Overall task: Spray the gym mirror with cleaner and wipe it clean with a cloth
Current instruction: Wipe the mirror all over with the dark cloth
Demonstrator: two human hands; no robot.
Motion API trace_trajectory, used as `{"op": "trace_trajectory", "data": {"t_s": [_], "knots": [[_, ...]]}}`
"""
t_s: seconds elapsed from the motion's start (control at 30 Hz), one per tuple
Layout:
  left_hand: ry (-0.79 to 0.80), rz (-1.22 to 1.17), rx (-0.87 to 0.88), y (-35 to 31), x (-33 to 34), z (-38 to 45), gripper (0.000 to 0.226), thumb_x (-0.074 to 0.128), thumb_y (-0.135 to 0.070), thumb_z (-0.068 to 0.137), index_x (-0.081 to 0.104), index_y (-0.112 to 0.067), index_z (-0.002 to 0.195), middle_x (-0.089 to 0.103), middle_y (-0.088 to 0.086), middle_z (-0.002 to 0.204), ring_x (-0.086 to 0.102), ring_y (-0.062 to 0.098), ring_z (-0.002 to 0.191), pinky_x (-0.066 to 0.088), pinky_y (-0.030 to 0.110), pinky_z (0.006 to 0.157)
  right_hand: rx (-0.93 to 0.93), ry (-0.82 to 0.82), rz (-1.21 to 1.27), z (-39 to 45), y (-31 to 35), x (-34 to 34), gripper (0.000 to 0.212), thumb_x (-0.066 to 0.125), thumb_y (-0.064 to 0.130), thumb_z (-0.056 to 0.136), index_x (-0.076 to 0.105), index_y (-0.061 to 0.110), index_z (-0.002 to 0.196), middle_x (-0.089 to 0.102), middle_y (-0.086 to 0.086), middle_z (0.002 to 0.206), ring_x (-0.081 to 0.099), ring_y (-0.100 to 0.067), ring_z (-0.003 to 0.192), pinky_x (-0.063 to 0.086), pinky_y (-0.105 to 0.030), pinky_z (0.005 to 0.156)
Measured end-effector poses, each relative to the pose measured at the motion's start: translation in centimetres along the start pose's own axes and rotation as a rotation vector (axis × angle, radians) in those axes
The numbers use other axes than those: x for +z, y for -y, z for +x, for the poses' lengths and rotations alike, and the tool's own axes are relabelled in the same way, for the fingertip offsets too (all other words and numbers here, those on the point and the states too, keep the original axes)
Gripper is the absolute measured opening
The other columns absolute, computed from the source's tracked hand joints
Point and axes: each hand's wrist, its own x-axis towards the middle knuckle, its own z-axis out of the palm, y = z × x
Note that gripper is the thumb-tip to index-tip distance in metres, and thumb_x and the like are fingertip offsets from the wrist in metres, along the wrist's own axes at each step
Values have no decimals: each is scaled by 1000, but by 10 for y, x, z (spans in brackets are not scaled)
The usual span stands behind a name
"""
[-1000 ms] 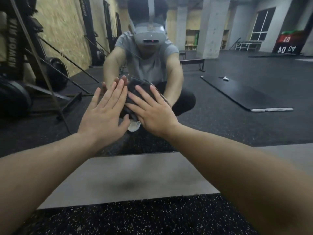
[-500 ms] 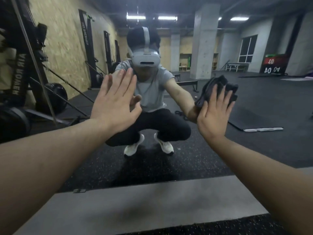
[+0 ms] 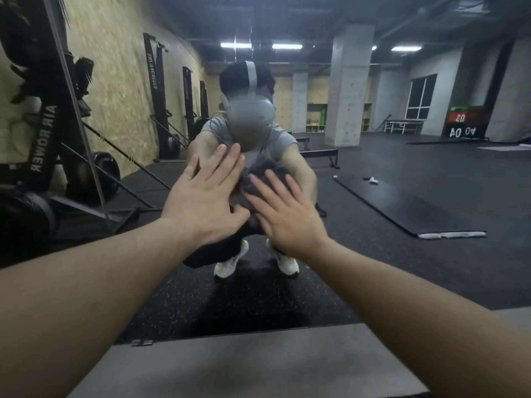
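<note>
The dark cloth [image 3: 265, 179] sits bunched flat against the mirror [image 3: 402, 254] at chest height, pinned under the right hand [image 3: 283, 214], whose fingers lie straight and spread over it, pressing rather than gripping; it pokes out above those fingertips, so the next stroke starts from the right hand, which is plainly the one on it; the left hand [image 3: 205, 196] is flat and wide just beside it, touching glass, holding nothing; mirrored lettering reads "AIR ROWER" on the rower [image 3: 43, 139] at left; a scoreboard [image 3: 464, 124] shows reversed digits.
</note>
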Motion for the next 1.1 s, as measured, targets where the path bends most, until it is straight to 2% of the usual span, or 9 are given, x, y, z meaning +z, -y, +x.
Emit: {"op": "trace_trajectory", "data": {"t_s": [0.13, 0.33, 0.4, 0.47, 0.63, 0.77, 0.9, 1.0, 1.1], "knots": [[3, -2, -2, 0, 0, -1, 88, 10, -64, 88, -12, -23, 162, -32, -8, 164, -30, 9, 150, -6, 46, 127, 208, 15, -24, -23, -66, -22, 57, 36, 38, 106, 32, 21, 159, 18, -5, 169, 8, -29, 157, 1, -48, 128], [54, -4, 5, 0, -7, 1, 87, 14, -72, 93, -16, -24, 160, -35, -9, 162, -34, 8, 148, -9, 44, 127, 1023, -107, 176, 0, -118, -51, 65, 28, 37, 105, 11, 18, 165, 6, -14, 171, 0, -37, 157, 1, -55, 127], [78, -31, 30, 5, -9, 3, 89, 13, -74, 91, -15, -25, 161, -34, -11, 162, -33, 7, 148, -9, 43, 127, 1139, -138, 213, 19, -107, -54, 67, 25, 37, 104, 9, 17, 165, 5, -15, 171, -2, -39, 157, -2, -55, 126], [79, -93, 64, 12, -12, 2, 92, 8, -75, 86, -11, -28, 162, -29, -15, 164, -29, 3, 149, -5, 41, 128, 1047, -114, 194, 35, -84, -53, 65, 26, 36, 105, 8, 17, 164, 5, -16, 171, -2, -41, 157, -3, -56, 126], [-133, -179, 31, 29, -29, 5, 85, 14, -64, 92, -8, -22, 162, -20, -9, 168, -14, 6, 155, -7, 35, 126, 406, -9, 65, 75, -13, -38, 62, 28, 38, 106, 13, 21, 164, -2, -7, 170, -7, -35, 157, -11, -53, 125], [-125, -121, -65, 34, -40, 27, 79, 9, -63, 98, -9, -19, 162, -22, -5, 167, -19, 11, 154, -5, 41, 127, 81, 48, -13, 84, 13, -30, 62, 35, 35, 100, 33, 21, 160, 19, -6, 170, 7, -34, 157, -5, -52, 127], [-159, -131, -95, 29, -33, 31, 87, 2, -67, 91, -2, -18, 163, -17, -3, 168, -17, 13, 155, -1, 44, 127, -159, 45, -77, 78, -22, -32, 56, 40, 37, 101, 45, 22, 155, 34, -4, 165, 19, -30, 156, 4, -47, 128], [-159, -156, -111, 27, -30, 33, 87, 7, -69, 93, -1, -18, 163, -17, -3, 168, -17, 13, 155, -4, 45, 126, -108, 17, -120, 68, -67, -39, 58, 38, 39, 104, 29, 27, 160, 25, -4, 168, 16, -29, 157, 7, -49, 128], [-152, -164, -123, 26, -33, 33, 88, 9, -70, 91, 0, -20, 163, -18, -5, 169, -17, 12, 155, -5, 44, 126, 194, -33, -96, 51, -114, -55, 61, 35, 37, 105, 15, 23, 161, 18, -6, 169, 9, -30, 157, 3, -50, 128]]}}
